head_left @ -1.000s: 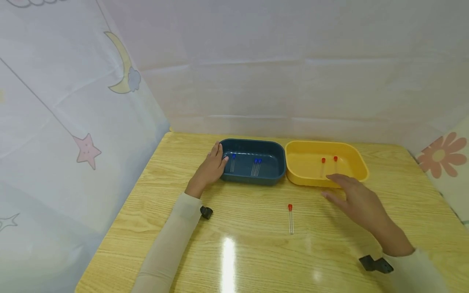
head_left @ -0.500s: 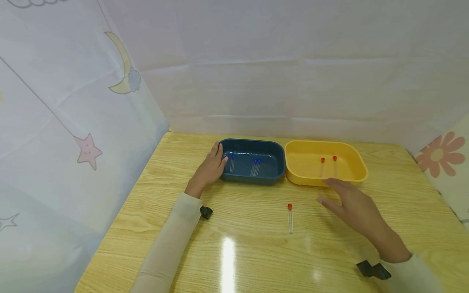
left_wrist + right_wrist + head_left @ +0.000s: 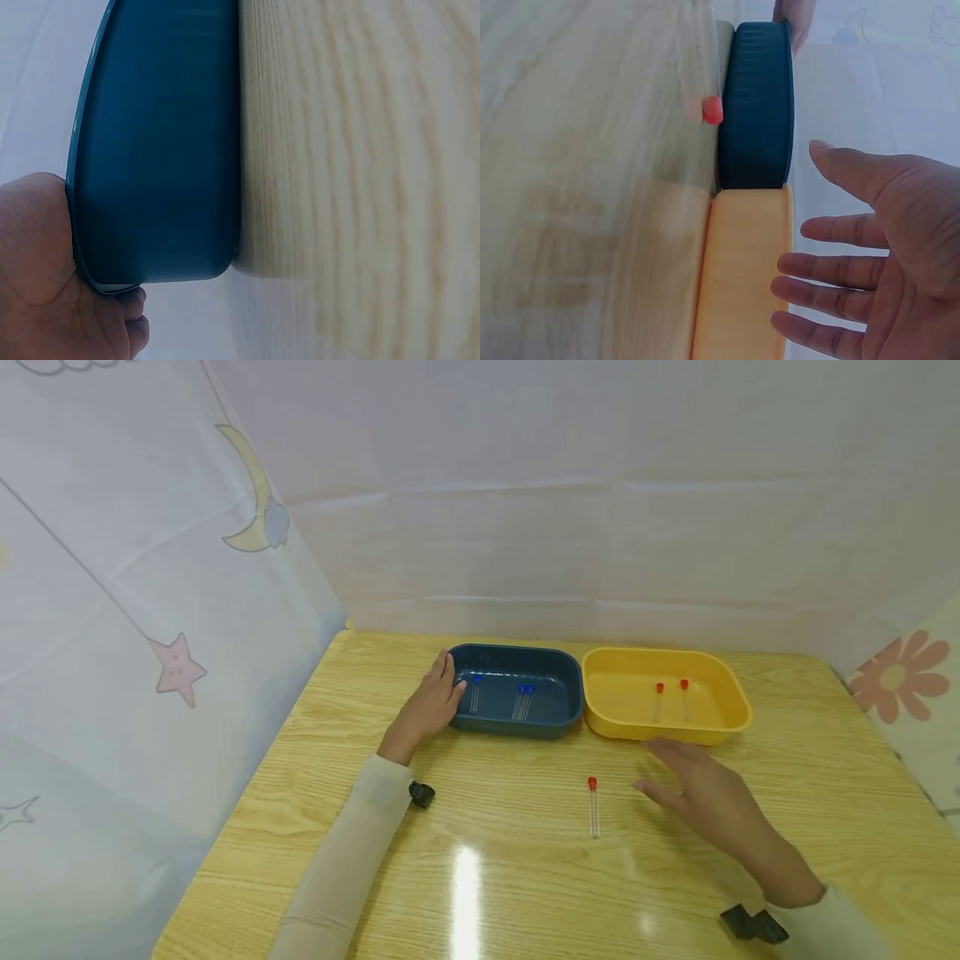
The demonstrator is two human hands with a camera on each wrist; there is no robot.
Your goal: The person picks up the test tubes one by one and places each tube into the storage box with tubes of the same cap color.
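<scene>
My left hand (image 3: 425,706) grips the left end of a dark blue tray (image 3: 517,727), its thumb over the rim; the left wrist view shows the palm against the tray's edge. Inside lie three clear test tubes with blue caps (image 3: 522,690). My right hand (image 3: 712,793) holds nothing and hovers over the table, just in front of the yellow tray (image 3: 637,731), with its fingers extended and apart in the right wrist view. Two red-capped test tubes (image 3: 659,689) lie in the yellow tray. Another red-capped test tube (image 3: 593,806) lies on the table, left of my right hand.
Both trays stand side by side, nearly touching, toward the back of the wooden table (image 3: 360,877). A pale cloth backdrop (image 3: 495,527) with printed shapes rises behind and on both sides. Small black cameras (image 3: 422,794) sit at the wrists.
My right hand has drawn back from the yellow tray, moving left and nearer to the loose red-capped test tube. My left hand has stayed on the dark blue tray.
</scene>
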